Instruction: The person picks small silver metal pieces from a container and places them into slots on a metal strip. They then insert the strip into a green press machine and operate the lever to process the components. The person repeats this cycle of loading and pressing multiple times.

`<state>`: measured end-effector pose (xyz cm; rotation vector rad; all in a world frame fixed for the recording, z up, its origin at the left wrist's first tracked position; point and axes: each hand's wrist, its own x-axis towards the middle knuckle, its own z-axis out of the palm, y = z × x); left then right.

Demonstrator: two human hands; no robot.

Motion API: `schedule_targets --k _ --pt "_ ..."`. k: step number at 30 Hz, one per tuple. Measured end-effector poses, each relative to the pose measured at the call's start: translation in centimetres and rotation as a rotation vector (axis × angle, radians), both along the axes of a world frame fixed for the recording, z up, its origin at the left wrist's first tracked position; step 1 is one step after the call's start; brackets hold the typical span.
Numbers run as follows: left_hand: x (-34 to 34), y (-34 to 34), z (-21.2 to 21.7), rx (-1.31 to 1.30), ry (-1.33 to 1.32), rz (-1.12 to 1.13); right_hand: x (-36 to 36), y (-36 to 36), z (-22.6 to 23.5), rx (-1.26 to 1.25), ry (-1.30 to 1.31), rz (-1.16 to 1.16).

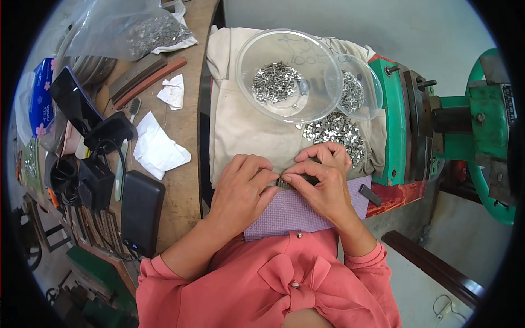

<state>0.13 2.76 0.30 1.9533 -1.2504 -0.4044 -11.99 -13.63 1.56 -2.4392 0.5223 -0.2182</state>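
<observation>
My left hand (pixel 239 188) and my right hand (pixel 324 177) meet over the near edge of a beige cloth. Their fingertips pinch a small, dark grey, ribbed metal piece (pixel 283 183) from both sides; its exact shape is partly hidden by the fingers. A purple woven mat (pixel 290 213) lies beneath my wrists. Just beyond my right hand spreads a heap of small, flat, shiny metal pieces (pixel 340 134). Farther off, a large clear plastic bowl (pixel 246 82) holds many short metal pieces, and a smaller clear tub (pixel 374 93) beside it holds more.
A green machine vise (pixel 396 131) borders the cloth on the right, with a dark bar (pixel 370 195) near it. On the wooden bench at left are a black power bank (pixel 142 213), a phone (pixel 75 101), white paper (pixel 158 146), a brush (pixel 134 108) and a plastic bag of metal pieces (pixel 156 35).
</observation>
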Motion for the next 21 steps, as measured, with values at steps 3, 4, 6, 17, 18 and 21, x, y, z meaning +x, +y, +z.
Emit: schedule_targets --k 3,4,6,17,18,21 --pt "0.05 0.03 0.03 -0.001 0.003 -0.005 0.0 0.04 -0.12 -0.001 0.01 0.004" --pt "0.06 0.01 0.02 -0.003 0.003 -0.006 0.02 0.05 -0.09 -0.003 0.013 0.001" --pt "0.06 -0.02 -0.02 -0.008 0.002 -0.009 0.2 0.11 0.03 -0.011 0.02 0.0" --pt "0.1 0.02 -0.05 -0.004 0.008 -0.008 0.36 -0.23 0.2 -0.026 0.037 0.033" --pt "0.09 0.04 -0.05 -0.002 0.007 -0.007 0.41 -0.18 0.17 -0.028 0.041 0.032" --pt "0.12 -0.05 -0.07 -0.016 0.006 -0.01 0.2 -0.4 0.14 -0.02 0.042 0.034"
